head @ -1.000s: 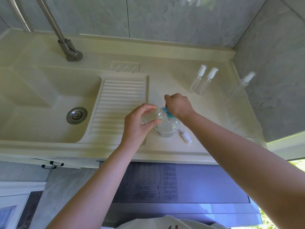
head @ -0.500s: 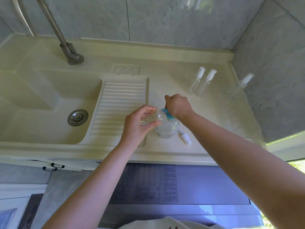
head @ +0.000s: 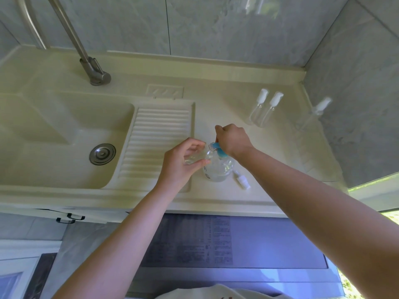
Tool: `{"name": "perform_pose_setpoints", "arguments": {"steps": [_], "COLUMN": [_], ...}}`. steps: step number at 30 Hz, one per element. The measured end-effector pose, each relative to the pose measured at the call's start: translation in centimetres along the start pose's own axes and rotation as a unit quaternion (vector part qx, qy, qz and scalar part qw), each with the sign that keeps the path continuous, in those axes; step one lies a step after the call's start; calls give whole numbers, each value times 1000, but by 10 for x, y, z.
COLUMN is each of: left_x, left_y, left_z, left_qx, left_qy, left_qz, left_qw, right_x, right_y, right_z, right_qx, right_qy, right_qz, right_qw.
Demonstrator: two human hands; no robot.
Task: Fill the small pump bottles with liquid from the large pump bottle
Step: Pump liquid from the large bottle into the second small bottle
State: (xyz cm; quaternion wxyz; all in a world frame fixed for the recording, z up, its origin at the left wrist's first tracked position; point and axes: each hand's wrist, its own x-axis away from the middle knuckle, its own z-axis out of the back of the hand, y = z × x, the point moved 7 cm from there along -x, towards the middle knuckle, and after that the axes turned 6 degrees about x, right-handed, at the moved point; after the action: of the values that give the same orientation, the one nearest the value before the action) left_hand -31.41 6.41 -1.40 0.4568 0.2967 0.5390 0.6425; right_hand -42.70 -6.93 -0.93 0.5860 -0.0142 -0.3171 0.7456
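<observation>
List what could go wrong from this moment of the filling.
1. The left hand holds the small clear bottle tilted under the blue pump spout; its narrow mouth could miss the stream and spill onto the counter.
2. The right hand pressing the large pump bottle might tip it.
3. The loose white pump cap lies close by and could get knocked away.

Cream countertop (head: 216, 87) with ribbed washboard panel (head: 159, 139); grey marbled wall tiles (head: 216, 29). Clear large pump bottle (head: 219, 169) with blue pump head (head: 219, 148); clear small pump bottles (head: 262, 111) with white caps. Silver metal faucet (head: 90, 67) and drain (head: 102, 154).
</observation>
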Motion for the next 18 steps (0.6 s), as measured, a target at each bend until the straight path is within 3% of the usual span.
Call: {"name": "perform_pose_setpoints", "arguments": {"steps": [10,18], "left_x": [-2,1], "left_y": [2,-3], "left_z": [-1,-1], "left_qx": [8,4], "left_qy": [-1,4], "left_qz": [9,13], "left_qw": [1000,1000], "right_x": [-3,0], "right_y": [0,-2], "right_z": [1,-1], "right_qx": [-2,8], "right_qy": [-54,4], "right_qz": [1,13], "right_qw": [999,1000]}}
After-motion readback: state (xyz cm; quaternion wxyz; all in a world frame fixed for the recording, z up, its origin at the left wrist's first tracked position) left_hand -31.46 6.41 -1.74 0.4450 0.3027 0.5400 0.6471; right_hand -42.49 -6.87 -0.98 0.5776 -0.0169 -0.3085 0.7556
